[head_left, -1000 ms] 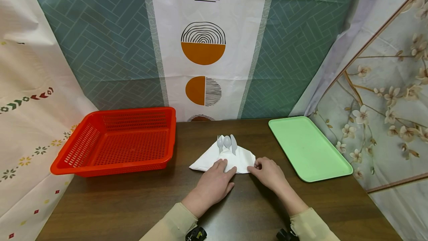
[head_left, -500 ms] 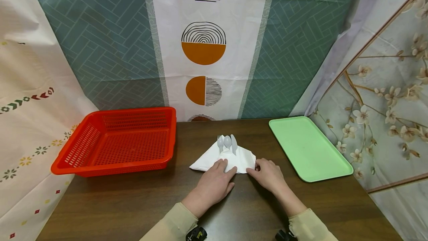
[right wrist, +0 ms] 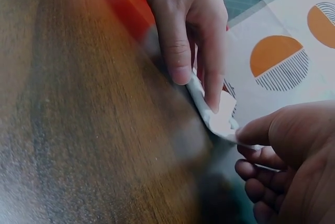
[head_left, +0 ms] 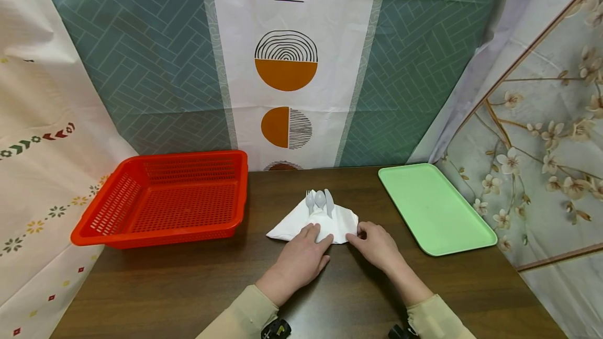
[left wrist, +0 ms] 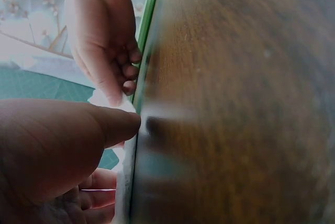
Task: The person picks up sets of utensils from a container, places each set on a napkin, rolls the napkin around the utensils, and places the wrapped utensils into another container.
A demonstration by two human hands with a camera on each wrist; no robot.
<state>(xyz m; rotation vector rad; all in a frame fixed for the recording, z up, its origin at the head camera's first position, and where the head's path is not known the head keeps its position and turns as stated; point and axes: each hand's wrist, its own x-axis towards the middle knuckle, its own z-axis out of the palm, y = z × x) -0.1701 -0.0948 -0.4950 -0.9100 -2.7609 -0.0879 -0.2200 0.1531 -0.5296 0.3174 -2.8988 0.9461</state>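
A white paper napkin [head_left: 289, 224], folded into a rough triangle, lies mid-table. A grey plastic fork [head_left: 309, 202], spoon [head_left: 320, 200] and knife [head_left: 329, 204] lie side by side on it, their handles covered by a fold. My left hand [head_left: 301, 261] presses that fold down with extended fingers, thumb at the near edge. At the napkin's right corner, my right hand [head_left: 376, 246] pinches the paper between thumb and index finger. In the right wrist view the pinched napkin edge [right wrist: 201, 103] curves up a little toward my right thumb, with the other fingers curled below.
To the left stands a red perforated plastic basket [head_left: 188, 208], nothing inside it. A light green tray [head_left: 435, 208] lies at the right, close to the flowered curtain [head_left: 532, 171]. Patterned cloth [head_left: 292, 135] hangs behind the brown wooden table [head_left: 188, 286].
My right hand has shifted slightly left, drawing the napkin's right corner a little inward. My left hand, the cutlery, basket and tray stay in place.
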